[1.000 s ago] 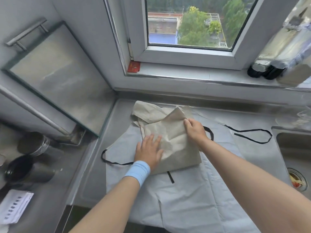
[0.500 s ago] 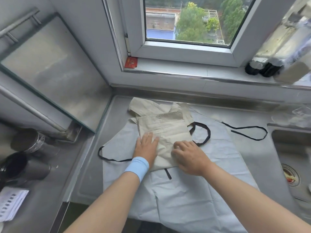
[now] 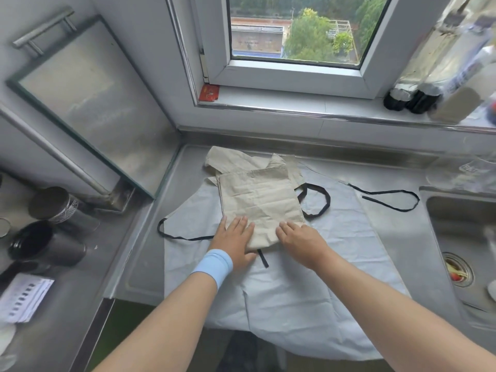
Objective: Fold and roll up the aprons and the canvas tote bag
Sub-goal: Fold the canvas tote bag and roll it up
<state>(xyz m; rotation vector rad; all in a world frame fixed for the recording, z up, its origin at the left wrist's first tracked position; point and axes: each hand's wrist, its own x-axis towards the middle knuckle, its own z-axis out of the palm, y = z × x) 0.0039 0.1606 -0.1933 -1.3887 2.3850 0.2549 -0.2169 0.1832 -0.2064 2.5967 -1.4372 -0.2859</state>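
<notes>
Flap now folded down: right hand (image 3: 300, 241) and left hand (image 3: 236, 240) press canvas tote bag (image 3: 260, 200) flat on apron (image 3: 308, 291), fingers straight; paper slip (image 3: 24, 296) print unreadable

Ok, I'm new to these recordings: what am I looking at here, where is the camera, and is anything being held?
There is no machine: a person works with two bare hands. The view comes from a wide-angle camera worn on the head, looking forward and down, so the forearms reach in from below. On the steel counter lies a pale apron with black straps, spread flat. On it lies a folded beige canvas tote bag. The left hand, wearing a blue wristband, and the right hand press flat on the bag's near end; nothing is gripped. A sink is on the right, a window behind.
</notes>
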